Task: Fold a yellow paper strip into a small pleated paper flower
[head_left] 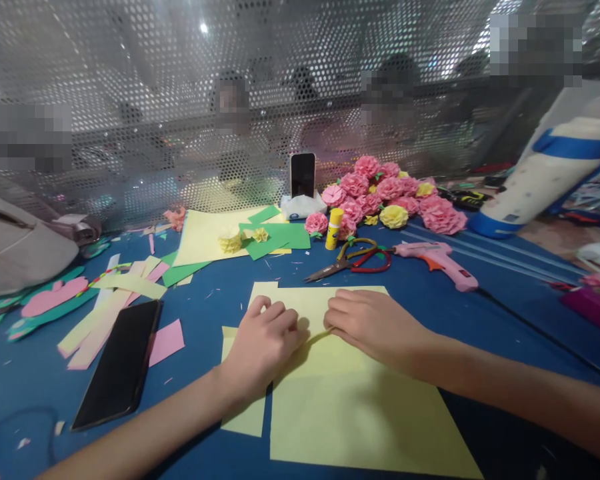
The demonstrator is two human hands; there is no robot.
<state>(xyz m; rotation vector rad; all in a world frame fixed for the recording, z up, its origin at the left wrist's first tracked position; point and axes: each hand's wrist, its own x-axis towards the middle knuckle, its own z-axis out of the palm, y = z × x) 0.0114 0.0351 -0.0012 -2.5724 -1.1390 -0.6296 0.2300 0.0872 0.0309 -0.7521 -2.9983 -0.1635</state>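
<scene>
A large pale yellow sheet of paper (355,413) lies on the blue table before me, with a raised crease or edge across its upper part. My left hand (270,340) is closed at the left end of that crease, fingers curled and pressed down on the paper. At its right end, my right hand (370,323) has its fingers bent together around the paper. Both thumbs are mostly hidden. Beneath my left wrist lies a narrower yellow paper piece (245,417). Just beyond the sheet are scissors (347,260) and a yellow glue stick (334,229).
Pink paper flowers (375,190) are heaped at the back, beside a propped phone (303,175). A pink glue gun (440,260) trails its cord rightward. To the left lie a black phone (123,363) and paper strips (115,300). A white-and-blue bottle (535,173) stands right.
</scene>
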